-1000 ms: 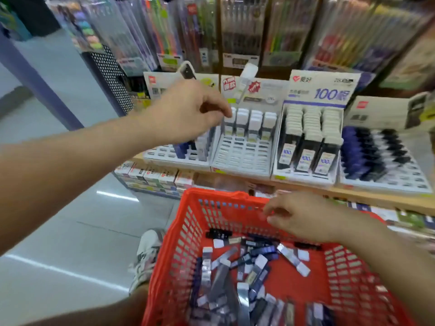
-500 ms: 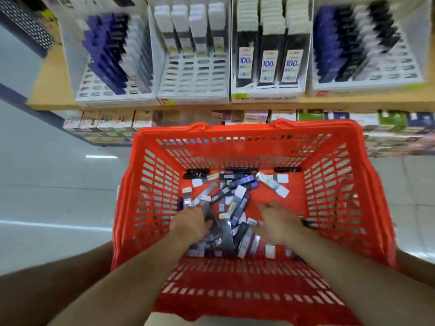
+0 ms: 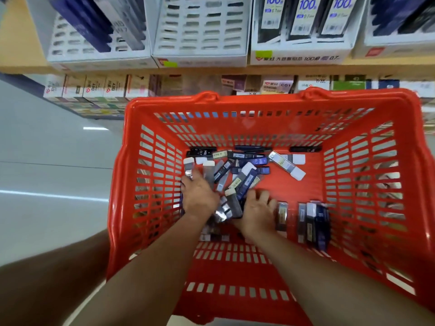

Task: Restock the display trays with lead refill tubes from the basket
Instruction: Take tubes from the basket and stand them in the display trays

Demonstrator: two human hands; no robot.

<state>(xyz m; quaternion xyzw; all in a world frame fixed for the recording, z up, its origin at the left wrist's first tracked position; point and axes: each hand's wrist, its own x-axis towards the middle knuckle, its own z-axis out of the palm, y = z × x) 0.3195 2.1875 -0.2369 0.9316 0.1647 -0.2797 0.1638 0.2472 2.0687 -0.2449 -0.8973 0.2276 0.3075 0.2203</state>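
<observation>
Head view showed left hand and right hand in the basket, lead refill tubes lying lengthwise between them; fingers buried, grip impossible to tell.

Left hand and right hand hide each grip among lead refill tubes; display trays cropped above
</observation>
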